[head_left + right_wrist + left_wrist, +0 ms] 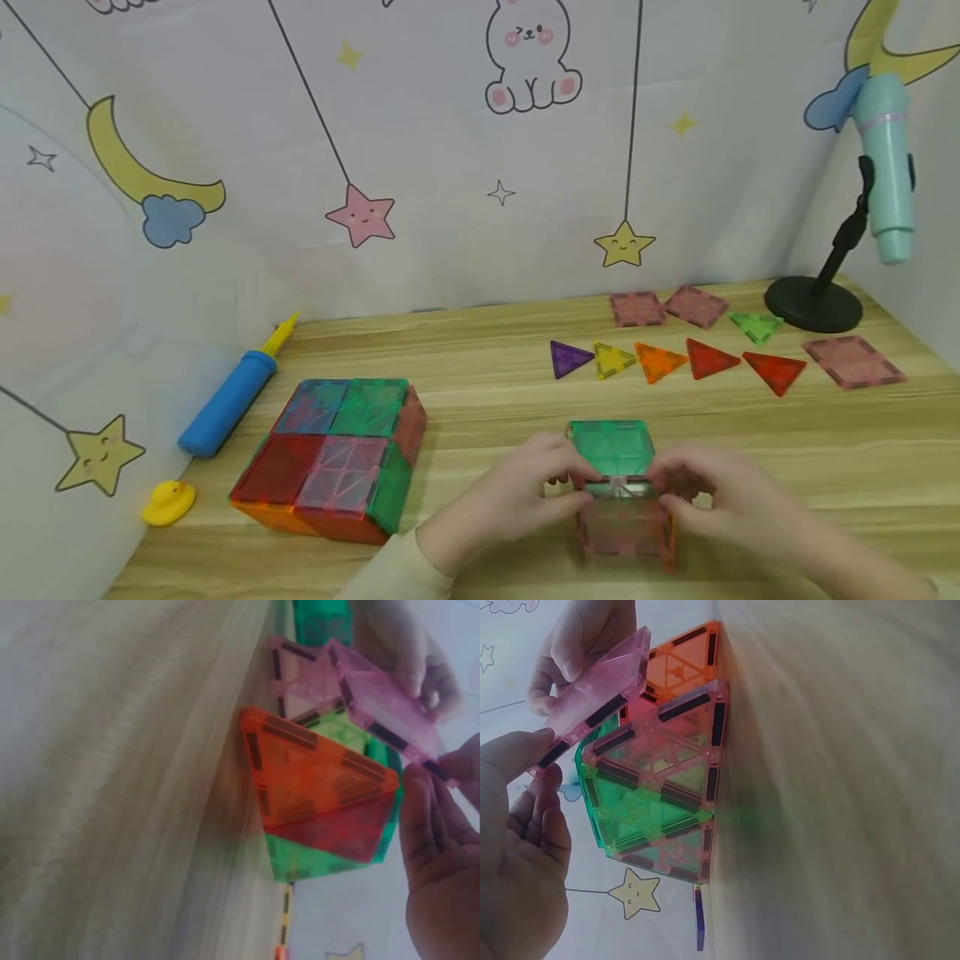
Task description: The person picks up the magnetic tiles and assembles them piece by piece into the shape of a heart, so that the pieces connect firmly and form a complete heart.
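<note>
Both hands hold a pink translucent square magnetic tile [604, 690] by its opposite side edges, tilted so that it slopes down toward the wearer. My left hand [517, 492] pinches the left edge between thumb and fingers; my right hand [720, 492] pinches the right edge. Under and behind this tile stands a small magnetic-tile structure, with a green tile [611, 446] across its top. Pink and green triangles [641, 810] form its left side in the left wrist view. In the right wrist view, an orange triangle [307, 772] and a red triangle [341, 825] form its right side.
A larger multicoloured tile block [330, 458] stands at the left, near a blue pump [228, 404] and a yellow rubber duck [168, 503]. Behind the hands lie several coloured triangles [660, 361] and pink square tiles [853, 362]. A toy microphone on a stand [813, 304] occupies the back right.
</note>
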A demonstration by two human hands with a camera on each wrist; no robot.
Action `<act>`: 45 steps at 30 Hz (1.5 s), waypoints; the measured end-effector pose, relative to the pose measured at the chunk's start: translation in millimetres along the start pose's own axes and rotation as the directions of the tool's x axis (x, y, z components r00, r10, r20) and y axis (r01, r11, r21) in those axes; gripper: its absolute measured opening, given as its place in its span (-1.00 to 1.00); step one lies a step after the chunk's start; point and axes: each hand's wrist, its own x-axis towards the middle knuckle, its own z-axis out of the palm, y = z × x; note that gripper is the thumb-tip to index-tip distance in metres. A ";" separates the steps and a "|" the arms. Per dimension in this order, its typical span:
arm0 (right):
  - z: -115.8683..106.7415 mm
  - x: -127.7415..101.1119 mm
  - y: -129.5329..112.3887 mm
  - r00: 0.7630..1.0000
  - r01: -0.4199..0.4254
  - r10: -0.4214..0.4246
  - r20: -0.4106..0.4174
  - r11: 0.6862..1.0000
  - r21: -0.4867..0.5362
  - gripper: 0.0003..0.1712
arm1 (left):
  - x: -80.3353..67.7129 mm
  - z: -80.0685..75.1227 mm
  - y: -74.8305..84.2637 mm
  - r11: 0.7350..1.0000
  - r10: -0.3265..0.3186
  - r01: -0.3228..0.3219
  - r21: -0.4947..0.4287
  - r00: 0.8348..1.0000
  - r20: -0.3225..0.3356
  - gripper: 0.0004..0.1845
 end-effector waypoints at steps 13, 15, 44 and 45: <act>5.2 -5.3 1.8 0.986 0.153 -0.159 -0.039 0.981 -0.122 -0.59 | 1.4 4.0 1.7 0.992 0.088 -0.089 0.085 0.996 0.023 -0.81; 5.9 -6.0 3.0 0.982 0.176 -0.183 -0.046 0.975 -0.137 -0.64 | 1.6 4.7 1.4 0.987 0.114 -0.117 0.113 0.993 0.034 -0.82; 18.0 1.5 -7.4 0.921 -0.341 0.372 0.115 0.913 -0.223 0.13 | -8.6 -14.6 -12.7 0.915 -0.243 0.162 0.368 0.952 0.186 -0.32; 21.8 2.8 -8.8 0.908 -0.362 0.396 0.136 0.906 -0.221 0.23 | -9.1 -14.7 -12.3 0.916 -0.234 0.153 0.371 0.955 0.181 -0.32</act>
